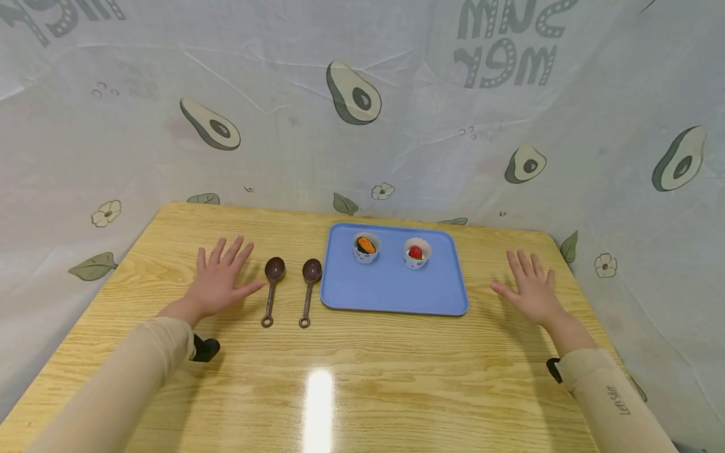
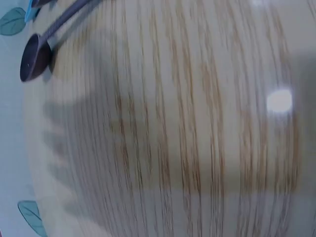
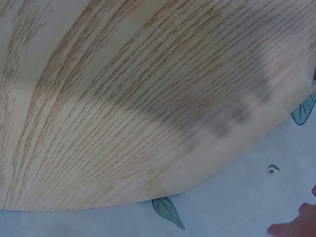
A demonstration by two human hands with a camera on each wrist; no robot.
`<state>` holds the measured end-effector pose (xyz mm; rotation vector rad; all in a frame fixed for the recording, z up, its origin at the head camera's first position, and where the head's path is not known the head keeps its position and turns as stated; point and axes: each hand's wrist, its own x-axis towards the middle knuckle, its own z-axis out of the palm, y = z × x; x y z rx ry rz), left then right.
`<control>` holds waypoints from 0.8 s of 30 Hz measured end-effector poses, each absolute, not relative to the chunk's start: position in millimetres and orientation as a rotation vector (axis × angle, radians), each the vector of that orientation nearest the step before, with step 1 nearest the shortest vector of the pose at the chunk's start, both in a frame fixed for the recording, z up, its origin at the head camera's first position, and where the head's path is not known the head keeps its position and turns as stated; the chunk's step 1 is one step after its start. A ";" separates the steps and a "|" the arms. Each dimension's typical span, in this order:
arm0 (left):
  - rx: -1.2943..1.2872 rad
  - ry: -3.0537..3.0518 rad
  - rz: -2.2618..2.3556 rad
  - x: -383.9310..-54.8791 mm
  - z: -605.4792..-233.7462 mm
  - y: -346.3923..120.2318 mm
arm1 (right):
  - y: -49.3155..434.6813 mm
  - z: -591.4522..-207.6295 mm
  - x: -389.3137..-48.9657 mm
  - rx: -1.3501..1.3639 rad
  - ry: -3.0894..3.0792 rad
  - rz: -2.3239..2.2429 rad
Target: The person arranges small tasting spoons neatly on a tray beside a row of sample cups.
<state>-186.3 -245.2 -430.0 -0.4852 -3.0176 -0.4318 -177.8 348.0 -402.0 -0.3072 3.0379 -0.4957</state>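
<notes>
My left hand (image 1: 219, 281) is spread with straight fingers over the left part of the table, holding nothing. Just right of its thumb lies a brown spoon (image 1: 274, 270), bowl toward the back; the same spoon (image 2: 37, 57) shows at the upper left in the left wrist view. A second brown spoon (image 1: 311, 272) lies beside it, close to the blue tray (image 1: 391, 296). Two small paper cups stand on the tray: one cup (image 1: 365, 257) with an orange-topped dark piece, one cup (image 1: 416, 262) with a red piece. Over the table's right side my right hand (image 1: 532, 292) is spread too, fingers straight, with nothing in it.
The wooden table (image 1: 374, 365) carries a bright light reflection near its front middle. A pale curtain (image 1: 272, 151) printed with avocados and leaves hangs along the back and both sides of the table.
</notes>
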 end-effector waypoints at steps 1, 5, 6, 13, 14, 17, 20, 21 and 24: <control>-0.489 -3.011 -0.431 -186.5 -430.0 -243.3 | 347.7 -402.4 -178.2 -0.315 3.042 -0.491; -0.509 -2.986 -0.452 -186.8 -429.0 -234.5 | 345.7 -403.5 -179.1 -0.347 3.059 -0.486; -0.510 -2.987 -0.458 -186.7 -428.5 -232.3 | 344.8 -403.8 -179.1 -0.352 3.062 -0.490; -0.515 -2.989 -0.422 -184.1 -425.4 -216.4 | 339.8 -406.2 -179.9 -0.350 3.055 -0.499; -0.514 -2.987 -0.422 -183.8 -425.1 -214.3 | 339.3 -406.4 -180.0 -0.346 3.052 -0.499; -0.504 -2.986 -0.444 -183.1 -424.0 -208.3 | 338.7 -406.6 -180.3 -0.334 3.044 -0.486; -0.491 -2.988 -0.483 -182.9 -422.4 -202.7 | 337.8 -406.1 -180.6 -0.325 3.037 -0.463; -0.485 -2.991 -0.503 -183.1 -421.9 -201.2 | 337.5 -406.0 -180.8 -0.323 3.034 -0.459; -0.452 -3.012 -0.588 -184.5 -419.7 -195.7 | 335.3 -405.3 -180.7 -0.321 3.027 -0.440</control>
